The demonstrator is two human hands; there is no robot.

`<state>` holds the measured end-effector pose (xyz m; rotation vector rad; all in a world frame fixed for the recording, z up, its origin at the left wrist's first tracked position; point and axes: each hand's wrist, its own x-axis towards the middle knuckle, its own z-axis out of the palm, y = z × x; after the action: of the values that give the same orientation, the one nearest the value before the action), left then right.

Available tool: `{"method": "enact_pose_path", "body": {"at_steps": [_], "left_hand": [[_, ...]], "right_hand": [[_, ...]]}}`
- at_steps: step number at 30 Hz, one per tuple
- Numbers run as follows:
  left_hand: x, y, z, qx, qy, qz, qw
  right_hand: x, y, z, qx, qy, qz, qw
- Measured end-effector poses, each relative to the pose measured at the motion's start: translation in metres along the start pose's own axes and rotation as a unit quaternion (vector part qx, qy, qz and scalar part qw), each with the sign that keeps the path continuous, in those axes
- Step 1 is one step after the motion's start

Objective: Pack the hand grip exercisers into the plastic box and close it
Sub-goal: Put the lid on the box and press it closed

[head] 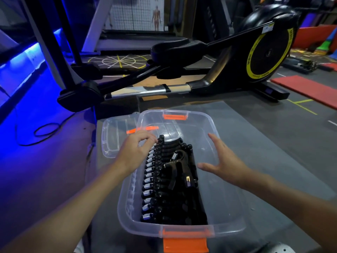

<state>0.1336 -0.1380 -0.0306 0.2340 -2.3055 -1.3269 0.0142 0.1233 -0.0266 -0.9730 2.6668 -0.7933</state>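
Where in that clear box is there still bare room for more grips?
Free: the box floor's right half, between the grip row and right wall, under the right hand; also the far end. Crowded: the left side, by the left hand.

Black hand grip exercisers [169, 179] with silver springs, clear plastic box [224, 207] with orange latches [185, 244].

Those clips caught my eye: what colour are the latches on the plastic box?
Bright orange; the near latch on the clear box shows it best, in the head view.
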Motion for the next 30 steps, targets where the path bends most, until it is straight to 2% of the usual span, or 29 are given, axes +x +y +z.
{"method": "enact_pose_path", "body": {"at_steps": [3,5,7,11,15,18,22,30], "left_hand": [[0.008,-0.016,-0.012,0.004,0.079,0.0,0.997],[0.015,-0.038,-0.025,0.023,0.133,-0.018,0.991],[0.018,-0.063,-0.038,0.056,0.145,-0.063,0.986],[0.012,-0.135,-0.067,0.209,0.055,-0.123,0.969],[0.013,-0.194,-0.093,0.258,0.007,-0.192,0.947],[0.022,-0.223,-0.09,0.262,-0.028,-0.185,0.947],[0.029,-0.247,-0.081,0.317,-0.078,-0.166,0.93],[0.034,-0.239,-0.074,0.418,-0.055,-0.11,0.9]], "right_hand": [[0.009,-0.01,0.003,-0.173,0.027,-0.023,0.984],[0.025,-0.026,0.007,-0.17,0.026,-0.057,0.983],[0.049,-0.053,0.02,-0.112,0.003,-0.09,0.99],[0.101,-0.127,0.066,-0.02,-0.021,-0.132,0.991],[0.135,-0.169,0.109,-0.073,-0.052,-0.126,0.988],[0.142,-0.167,0.124,-0.106,-0.064,-0.125,0.984],[0.142,-0.163,0.124,-0.09,-0.069,-0.131,0.985],[0.143,-0.162,0.124,-0.064,-0.065,-0.135,0.987]]}}
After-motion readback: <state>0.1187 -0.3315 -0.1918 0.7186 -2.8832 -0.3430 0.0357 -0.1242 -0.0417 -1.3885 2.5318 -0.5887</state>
